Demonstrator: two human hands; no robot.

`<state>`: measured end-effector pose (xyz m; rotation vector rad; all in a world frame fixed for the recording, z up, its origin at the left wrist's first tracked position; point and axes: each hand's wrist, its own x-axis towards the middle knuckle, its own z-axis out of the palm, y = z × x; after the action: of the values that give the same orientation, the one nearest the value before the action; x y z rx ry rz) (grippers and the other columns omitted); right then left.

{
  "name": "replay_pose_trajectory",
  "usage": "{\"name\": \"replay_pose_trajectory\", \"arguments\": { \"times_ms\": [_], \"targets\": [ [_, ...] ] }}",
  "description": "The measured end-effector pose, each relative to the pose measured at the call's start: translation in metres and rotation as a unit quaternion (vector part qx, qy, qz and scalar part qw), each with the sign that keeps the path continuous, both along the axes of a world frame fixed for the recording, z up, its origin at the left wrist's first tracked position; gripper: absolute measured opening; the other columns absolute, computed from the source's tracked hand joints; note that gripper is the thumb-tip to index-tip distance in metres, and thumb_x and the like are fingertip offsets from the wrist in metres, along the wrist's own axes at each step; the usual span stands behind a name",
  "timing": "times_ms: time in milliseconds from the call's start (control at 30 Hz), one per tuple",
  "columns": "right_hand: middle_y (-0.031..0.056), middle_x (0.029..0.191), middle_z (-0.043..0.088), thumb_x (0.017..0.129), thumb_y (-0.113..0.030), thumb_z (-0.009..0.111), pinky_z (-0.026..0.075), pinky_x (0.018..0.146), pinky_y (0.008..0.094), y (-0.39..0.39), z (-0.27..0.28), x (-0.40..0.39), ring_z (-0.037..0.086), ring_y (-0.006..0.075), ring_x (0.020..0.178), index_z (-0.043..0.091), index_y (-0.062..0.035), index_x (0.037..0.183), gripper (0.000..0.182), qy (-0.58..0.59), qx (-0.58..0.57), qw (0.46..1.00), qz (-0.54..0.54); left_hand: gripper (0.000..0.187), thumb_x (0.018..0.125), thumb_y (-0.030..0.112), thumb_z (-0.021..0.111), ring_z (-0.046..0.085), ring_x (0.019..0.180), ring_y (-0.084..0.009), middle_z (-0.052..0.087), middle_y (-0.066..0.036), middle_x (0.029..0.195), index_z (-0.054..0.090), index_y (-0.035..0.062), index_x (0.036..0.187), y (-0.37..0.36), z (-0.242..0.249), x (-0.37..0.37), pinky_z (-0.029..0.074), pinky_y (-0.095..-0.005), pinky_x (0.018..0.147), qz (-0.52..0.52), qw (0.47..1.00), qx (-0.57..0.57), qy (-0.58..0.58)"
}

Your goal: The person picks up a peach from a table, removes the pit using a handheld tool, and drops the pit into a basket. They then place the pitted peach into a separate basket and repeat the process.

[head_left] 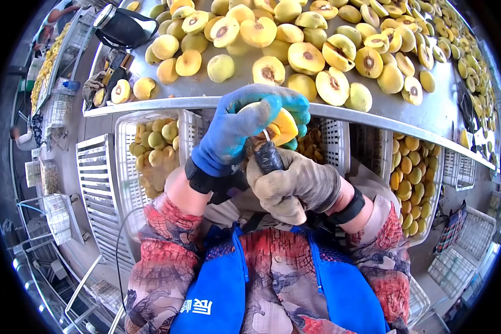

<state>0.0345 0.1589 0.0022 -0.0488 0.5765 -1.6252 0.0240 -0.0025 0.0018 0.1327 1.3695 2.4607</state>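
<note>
My left hand (250, 119), in a blue and teal coated glove, is closed around a yellow peach (285, 127) just over the table's near edge. Its orange cut flesh faces toward me. My right hand (295, 186), in a beige knit glove, grips a pitting tool (268, 157) by its black-taped handle. The tool's short metal end touches the peach near the pit, though the exact contact is partly hidden by fingers. Beyond my hands, many halved peaches (305, 58) lie on the metal table (200, 89), several with brown pits showing.
Below the table edge stand white crates, one at left (129, 189) and one at right (439, 189), both holding peaches. A black thermos jug (125, 26) stands at the table's left end. A slatted white rack (100, 189) is to my left. Other people are at a far-left table.
</note>
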Motion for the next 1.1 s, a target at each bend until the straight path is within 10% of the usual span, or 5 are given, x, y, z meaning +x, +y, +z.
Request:
{"name": "replay_pose_trajectory", "arguments": {
  "times_ms": [200,533,667,767,1100],
  "targets": [
    [0.0173,0.087,0.065,0.075,-0.027,0.070,0.052,0.064,0.0406,-0.022,-0.022,0.008,0.065,0.0349,0.075,0.045,-0.0075,0.121,0.057,0.604,0.349,0.711,-0.087,0.054,0.090,0.041,0.053,0.063,0.092,-0.0280,0.061,-0.018,0.104,0.050,-0.0047,0.118,0.012,-0.005,-0.001,0.054,-0.0408,0.077,0.137,0.990,0.024,0.005],
    [0.0157,0.083,0.063,0.085,-0.017,0.054,0.052,0.062,0.0455,-0.011,-0.051,0.010,0.064,0.0363,0.074,0.051,-0.0065,0.099,0.018,0.786,0.342,0.508,0.081,0.051,0.094,0.047,0.042,0.063,0.090,-0.0215,0.063,-0.011,0.096,0.056,0.0003,0.110,-0.031,0.003,0.002,0.054,-0.0313,0.073,0.259,0.964,0.062,0.012],
    [0.0110,0.086,0.064,0.087,-0.013,0.047,0.052,0.056,0.0435,0.004,-0.085,0.005,0.066,0.0285,0.072,0.053,-0.0081,0.100,0.015,0.774,0.388,0.389,0.315,0.036,0.093,0.028,0.054,0.061,0.093,-0.0165,0.062,-0.010,0.106,0.057,-0.0013,0.114,-0.132,0.018,0.044,0.050,-0.0255,0.079,0.348,0.871,-0.331,0.102],
    [0.0106,0.085,0.067,0.086,-0.014,0.050,0.054,0.059,0.0402,0.010,-0.047,0.005,0.067,0.0286,0.080,0.059,-0.0068,0.096,0.016,0.824,0.405,0.361,0.164,0.037,0.089,0.018,0.059,0.057,0.098,-0.0143,0.059,-0.010,0.111,0.053,-0.0002,0.121,-0.168,0.017,0.054,0.046,-0.0273,0.087,0.338,0.681,-0.646,0.068],
    [0.0131,0.085,0.066,0.086,-0.013,0.046,0.053,0.058,0.0404,0.013,-0.053,-0.007,0.067,0.0282,0.076,0.056,-0.0080,0.100,0.017,0.799,0.385,0.429,0.173,0.055,0.076,0.037,0.068,0.053,0.106,-0.0380,0.053,-0.025,0.115,0.054,0.0002,0.114,-0.076,-0.020,-0.086,0.043,-0.0416,0.090,-0.013,0.581,-0.805,0.116]
  ]
}}
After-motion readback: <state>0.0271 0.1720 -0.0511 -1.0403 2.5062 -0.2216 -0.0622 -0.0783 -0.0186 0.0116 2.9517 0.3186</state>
